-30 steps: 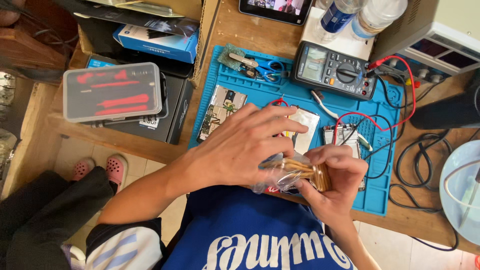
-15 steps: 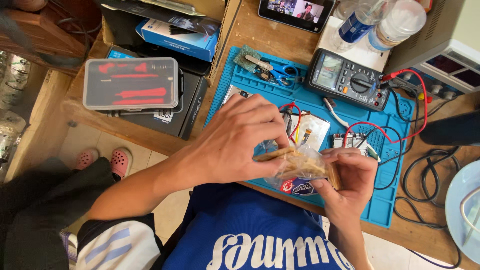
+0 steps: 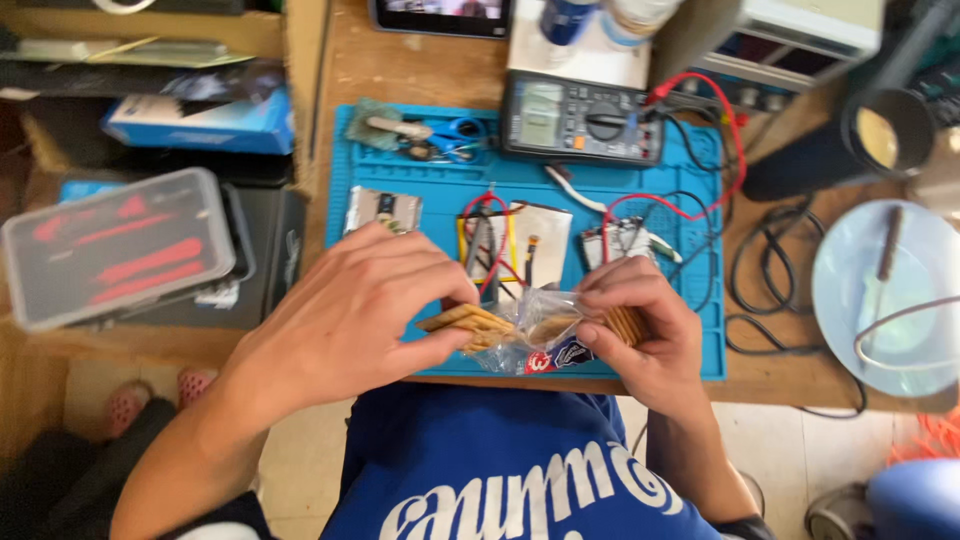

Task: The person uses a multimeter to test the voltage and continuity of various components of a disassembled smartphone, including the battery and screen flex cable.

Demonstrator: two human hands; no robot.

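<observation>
My left hand pinches a tan cracker that sticks out of a clear plastic snack wrapper. My right hand grips the other end of that wrapper, with more crackers inside under its fingers. Both hands hover over the near edge of a blue work mat. Just beyond the hands lie small circuit boards with red and yellow wires.
A black multimeter with red leads sits at the mat's far edge, scissors beside it. A clear case of red tools rests at the left. A pale round plate and black cables are at the right.
The left hand has drawn a cracker leftward out of the wrapper's open end. The right hand still holds the wrapper. The camera view has shifted slightly.
</observation>
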